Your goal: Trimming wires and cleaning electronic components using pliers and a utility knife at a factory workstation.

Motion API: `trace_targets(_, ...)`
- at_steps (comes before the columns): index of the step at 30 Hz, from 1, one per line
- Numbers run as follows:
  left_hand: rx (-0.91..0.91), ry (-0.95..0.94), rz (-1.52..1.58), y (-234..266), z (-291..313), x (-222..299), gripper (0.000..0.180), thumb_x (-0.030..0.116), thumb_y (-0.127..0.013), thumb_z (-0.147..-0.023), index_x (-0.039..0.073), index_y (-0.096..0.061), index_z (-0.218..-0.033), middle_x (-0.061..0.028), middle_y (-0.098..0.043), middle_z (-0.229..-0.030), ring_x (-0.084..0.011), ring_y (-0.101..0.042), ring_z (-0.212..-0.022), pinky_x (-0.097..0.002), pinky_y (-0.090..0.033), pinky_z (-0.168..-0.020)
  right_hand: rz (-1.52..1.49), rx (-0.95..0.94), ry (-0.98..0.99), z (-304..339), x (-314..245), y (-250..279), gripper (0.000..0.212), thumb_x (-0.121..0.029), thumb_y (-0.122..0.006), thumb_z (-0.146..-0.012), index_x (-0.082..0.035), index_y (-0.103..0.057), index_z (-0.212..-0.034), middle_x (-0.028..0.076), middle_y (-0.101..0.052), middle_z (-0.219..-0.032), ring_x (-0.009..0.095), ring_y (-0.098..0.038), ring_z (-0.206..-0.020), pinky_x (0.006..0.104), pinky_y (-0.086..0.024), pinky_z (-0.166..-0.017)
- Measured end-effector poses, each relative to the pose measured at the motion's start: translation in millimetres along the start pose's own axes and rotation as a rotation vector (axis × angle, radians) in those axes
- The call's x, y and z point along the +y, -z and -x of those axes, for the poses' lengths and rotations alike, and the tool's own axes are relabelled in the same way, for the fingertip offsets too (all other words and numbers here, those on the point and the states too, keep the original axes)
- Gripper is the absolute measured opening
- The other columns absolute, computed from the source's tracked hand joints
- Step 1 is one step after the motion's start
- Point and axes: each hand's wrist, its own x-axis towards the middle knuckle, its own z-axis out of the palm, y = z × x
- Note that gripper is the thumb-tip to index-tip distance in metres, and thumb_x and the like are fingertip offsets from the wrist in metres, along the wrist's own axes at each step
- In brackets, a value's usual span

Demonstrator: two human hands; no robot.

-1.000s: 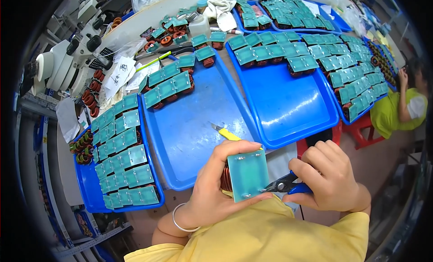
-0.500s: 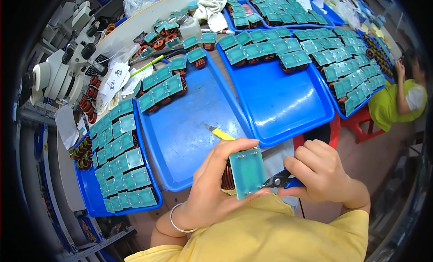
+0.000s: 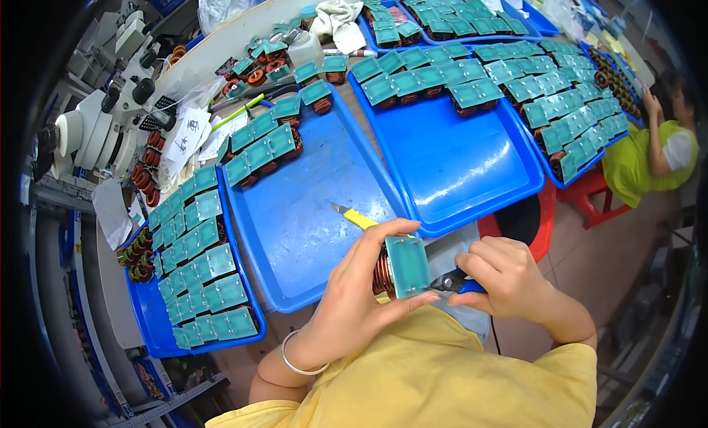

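Note:
Between the thumb and fingers of my left hand (image 3: 354,288) is a toroidal coil on a green circuit board (image 3: 409,268). The board's flat face is turned toward me, and copper windings show along its left side. My right hand (image 3: 509,277) is closed around blue-handled flush cutters (image 3: 451,282). Their jaws meet the board's lower right corner; whether they close on a pin there is too small to tell. A yellow utility knife (image 3: 358,218) lies in the blue tray (image 3: 295,280) just beyond my left fingers, its blade pointing away to the left.
Beyond my right hand stands another blue tray (image 3: 472,170) with board-topped coils along its far end. More filled trays line the left and far right. Microscopes (image 3: 92,126) and loose coils (image 3: 151,159) occupy the left side. A person (image 3: 656,148) sits at right near a red stool (image 3: 590,203).
My left hand has raised the coil board slightly and turned it, so more copper winding shows. My right hand has shifted a little left and up with the cutters.

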Motion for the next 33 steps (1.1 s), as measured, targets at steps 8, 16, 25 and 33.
trace_targets(8,-0.058,0.072,0.201,0.2,5.0,-0.8,0.071,0.018,-0.076,-0.069,0.001,-0.037,-0.125,-0.0157,-0.048,-0.118,-0.0283,-0.049,-0.109,-0.0343,-0.040,-0.091,-0.070,0.026,-0.013,-12.5,-6.6,9.1,0.051,-0.051,-0.060,-0.075,-0.002,-0.052,-0.083,0.009,-0.043,-0.070,0.026,-0.046,-0.060,0.0341,-0.038,-0.056)
trace_targets(16,-0.070,0.070,0.246,2.7,8.1,2.6,0.070,0.017,-0.076,-0.068,0.000,-0.038,-0.124,-0.0155,-0.047,-0.118,-0.0284,-0.049,-0.108,-0.0343,-0.039,-0.092,-0.038,-0.059,0.004,-17.5,-13.9,19.2,0.049,-0.051,-0.060,-0.074,-0.003,-0.051,-0.084,0.008,-0.042,-0.070,0.025,-0.043,-0.058,0.0334,-0.035,-0.054)
trace_targets(25,-0.081,0.042,0.206,5.4,6.4,6.5,0.067,0.015,-0.077,-0.066,0.000,-0.041,-0.121,-0.0147,-0.049,-0.113,-0.0280,-0.050,-0.103,-0.0338,-0.041,-0.089,-0.012,-0.101,0.040,-22.5,-15.9,25.3,0.050,-0.050,-0.060,-0.073,-0.002,-0.052,-0.085,0.008,-0.041,-0.070,0.024,-0.042,-0.059,0.0333,-0.034,-0.054)
trace_targets(33,-0.057,0.035,0.139,6.3,4.0,4.6,0.065,0.014,-0.077,-0.065,0.000,-0.043,-0.119,-0.0152,-0.050,-0.111,-0.0296,-0.051,-0.101,-0.0341,-0.042,-0.086,-0.034,-0.137,0.017,-16.3,-11.2,13.6,0.047,-0.047,-0.063,-0.072,-0.002,-0.052,-0.081,0.009,-0.043,-0.068,0.026,-0.049,-0.061,0.0339,-0.040,-0.055)
